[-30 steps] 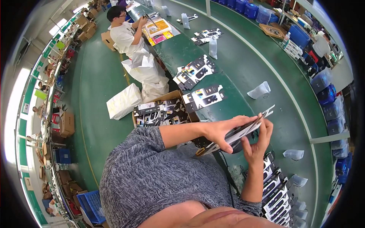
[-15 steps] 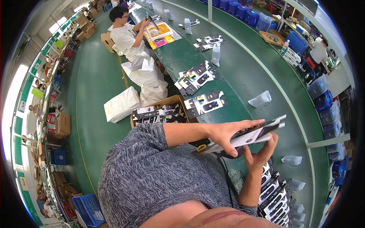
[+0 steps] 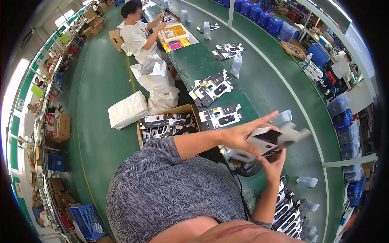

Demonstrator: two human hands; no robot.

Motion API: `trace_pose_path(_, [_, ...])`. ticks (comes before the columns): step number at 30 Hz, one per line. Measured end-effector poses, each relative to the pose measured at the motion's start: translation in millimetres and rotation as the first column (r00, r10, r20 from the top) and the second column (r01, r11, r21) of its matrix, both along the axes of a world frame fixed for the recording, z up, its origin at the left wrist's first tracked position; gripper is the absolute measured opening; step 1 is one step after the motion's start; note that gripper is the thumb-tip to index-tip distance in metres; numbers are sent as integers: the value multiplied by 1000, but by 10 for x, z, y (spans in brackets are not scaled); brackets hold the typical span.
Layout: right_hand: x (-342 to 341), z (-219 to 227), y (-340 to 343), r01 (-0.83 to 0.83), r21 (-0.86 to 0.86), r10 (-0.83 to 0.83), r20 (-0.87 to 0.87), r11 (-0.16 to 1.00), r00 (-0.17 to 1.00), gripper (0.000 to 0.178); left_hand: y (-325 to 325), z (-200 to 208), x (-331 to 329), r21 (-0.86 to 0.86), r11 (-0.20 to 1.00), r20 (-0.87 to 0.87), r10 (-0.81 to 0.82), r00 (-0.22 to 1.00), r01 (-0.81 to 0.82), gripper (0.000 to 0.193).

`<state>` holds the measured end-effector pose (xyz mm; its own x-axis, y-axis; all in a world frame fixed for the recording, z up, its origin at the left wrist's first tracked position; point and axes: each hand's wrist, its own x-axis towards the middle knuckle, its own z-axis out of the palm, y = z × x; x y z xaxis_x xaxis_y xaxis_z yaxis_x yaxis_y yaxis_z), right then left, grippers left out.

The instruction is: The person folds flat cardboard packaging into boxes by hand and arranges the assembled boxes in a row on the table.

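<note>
Over the green desk (image 3: 190,60): a pale carton (image 3: 261,142) with a dark panel is held up between a worker's two hands.
Left hand (image 3: 238,137): grip holds the carton from its left, thumb on the near face, forefinger stretched out along the top.
Right hand (image 3: 274,164): grip narrow, thumb and fingers pinching the carton's lower edge.
Thin board: likely to dent under hard pressure; light, matched force from both grips should prevent buckling.
Flaps (image 3: 299,135): blurred, jutting out right of both grips; best left clear of the fingers, lest one fold wrongly.
Frosted pouch (image 3: 283,116): just past the left grip's fingertips, depth hard to judge; a little clearance helps.
Carton row (image 3: 288,212): below the right grip, beside the forearm; a raised elbow should spare it a knock.
</note>
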<state>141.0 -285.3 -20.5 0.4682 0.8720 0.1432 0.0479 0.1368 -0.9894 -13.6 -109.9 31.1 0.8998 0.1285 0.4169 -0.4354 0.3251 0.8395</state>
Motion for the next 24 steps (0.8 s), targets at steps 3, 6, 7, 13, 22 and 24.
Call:
trace_pose_path(3, [107,134,21,-226,-59,224,-29,972,974,100,-17,83,87,104,992,-8,67,998,-66,102])
trace_pose_path(6, [2,383,80,-273,-40,273,6,961,962,118,-23,81,189,267,944,52,185,981,-192,85])
trace_pose_path(7, [-105,494,126,-199,62,199,6,978,980,118,-27,103,208,315,904,161,249,955,-288,83])
trace_pose_path(13, [-162,649,163,5,303,-71,208,953,976,99,-46,149,176,340,828,192,402,895,-445,66])
trace_pose_path(22, [-127,755,36,-136,456,-163,559,880,813,89,-170,227,180,204,935,231,243,942,-291,92])
trace_pose_path(24, [-147,666,-27,-147,444,-181,615,884,767,95,-207,329,172,436,769,383,312,869,-468,98])
